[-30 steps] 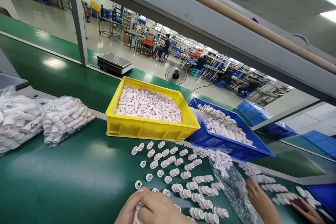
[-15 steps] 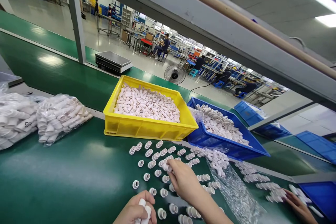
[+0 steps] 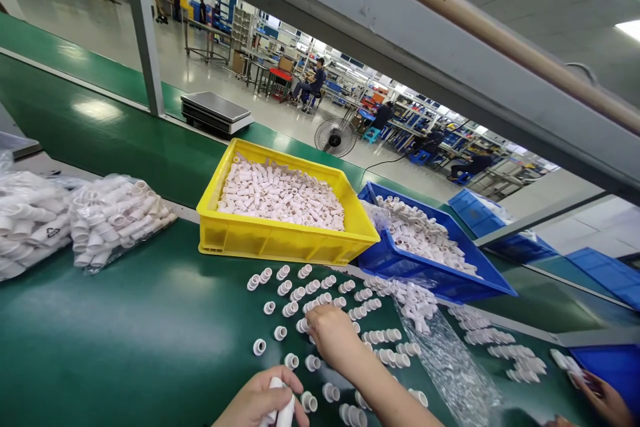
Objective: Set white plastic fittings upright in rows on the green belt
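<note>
My left hand [image 3: 260, 401] is closed around a few short white plastic tubes [image 3: 286, 411] at the bottom of the view. Farther forward, my right hand [image 3: 333, 333] bends down over the rows, its fingertips closed at a white pipe fitting [image 3: 302, 325]; its fingers partly hide that piece. Around both hands, many white collared pipe fittings [image 3: 309, 402] stand in loose rows on the green work surface [image 3: 150, 347]. Some in the back and right rows look longer, like stacked or joined pieces.
Behind the rows are a yellow bin [image 3: 280, 247] and a blue bin [image 3: 430, 280], both full of white fittings. Clear bags of tubes [image 3: 113, 223] lie left, a plastic sheet [image 3: 450, 367] right. A co-worker's hand [image 3: 607, 400] is at far right. A scale [image 3: 215, 110] sits behind.
My right hand has moved slightly left and down, from one fitting to a neighbouring one. My left hand keeps its tubes, shifting slightly right. The co-worker's hand has moved right to white pieces.
</note>
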